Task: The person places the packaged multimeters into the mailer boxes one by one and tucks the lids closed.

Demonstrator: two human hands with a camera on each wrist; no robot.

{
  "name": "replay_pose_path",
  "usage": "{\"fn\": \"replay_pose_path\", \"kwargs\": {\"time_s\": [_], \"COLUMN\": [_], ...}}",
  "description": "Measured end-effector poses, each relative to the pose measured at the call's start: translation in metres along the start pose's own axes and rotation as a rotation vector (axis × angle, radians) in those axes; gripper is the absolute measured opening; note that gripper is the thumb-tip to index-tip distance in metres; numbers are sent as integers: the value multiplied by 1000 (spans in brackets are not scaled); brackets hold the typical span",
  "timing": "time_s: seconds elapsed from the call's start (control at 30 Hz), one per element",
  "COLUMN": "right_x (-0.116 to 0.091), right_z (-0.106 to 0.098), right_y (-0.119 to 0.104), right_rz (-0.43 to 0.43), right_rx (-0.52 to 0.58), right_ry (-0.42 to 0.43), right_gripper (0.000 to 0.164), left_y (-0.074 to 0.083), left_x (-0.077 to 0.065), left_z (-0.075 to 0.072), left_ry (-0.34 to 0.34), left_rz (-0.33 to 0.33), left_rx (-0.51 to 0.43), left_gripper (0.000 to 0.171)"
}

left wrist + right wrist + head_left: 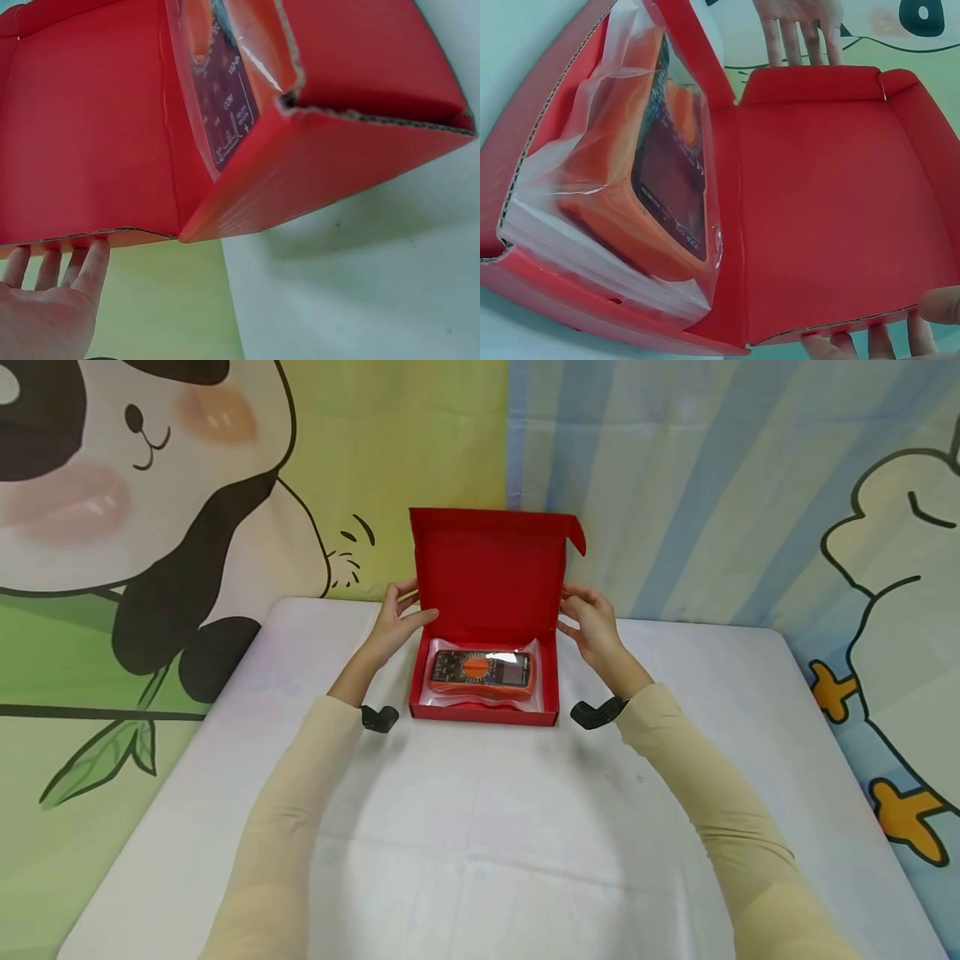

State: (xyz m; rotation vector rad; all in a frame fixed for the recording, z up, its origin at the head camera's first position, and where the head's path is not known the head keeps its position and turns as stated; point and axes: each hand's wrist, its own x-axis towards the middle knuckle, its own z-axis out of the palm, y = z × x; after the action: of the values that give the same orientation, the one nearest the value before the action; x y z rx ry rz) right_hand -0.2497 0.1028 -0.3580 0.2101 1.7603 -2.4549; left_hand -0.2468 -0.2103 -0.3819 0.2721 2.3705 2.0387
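A red cardboard box [487, 717] sits on the table with its lid [491, 577] raised at the back. Inside lies an orange and black multimeter [480, 670] in a clear plastic bag [544, 169], its dial and screen facing up. My left hand [393, 625] is at the lid's left edge; its straight fingers [91, 270] touch the edge flap from outside. At the lid's right edge my right hand [596, 627] pinches the cardboard, thumb [940, 304] at the inner side and fingers behind. The fingertips behind the lid are partly hidden.
A white-covered table [480, 843] extends in front of the box and to both sides. Behind it hang printed curtains, one with a panda [202, 527], one with blue stripes [675, 485]. Black wrist cameras [380, 719] sit beside the box's front corners.
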Motion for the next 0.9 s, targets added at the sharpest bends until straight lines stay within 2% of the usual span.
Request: {"fn": "replay_pose_path", "kwargs": {"time_s": [0.27, 0.43, 0.57, 0.9], "right_x": [-3, -3, -5, -10], "right_z": [-5, -7, -7, -8], "right_y": [4, 7, 11, 22], "right_rz": [-5, -6, -17, -54], "right_rx": [19, 42, 68, 70], "right_ry": [-1, -2, 0, 14], "right_gripper": [20, 18, 18, 19], "left_y": [11, 16, 16, 19], "left_x": [-6, -7, -7, -2], "left_z": [5, 6, 4, 4], "left_ry": [53, 60, 74, 173], "left_rz": [-35, -22, -3, -43], "left_rx": [88, 171, 217, 136], "left_gripper": [61, 69, 67, 55]}}
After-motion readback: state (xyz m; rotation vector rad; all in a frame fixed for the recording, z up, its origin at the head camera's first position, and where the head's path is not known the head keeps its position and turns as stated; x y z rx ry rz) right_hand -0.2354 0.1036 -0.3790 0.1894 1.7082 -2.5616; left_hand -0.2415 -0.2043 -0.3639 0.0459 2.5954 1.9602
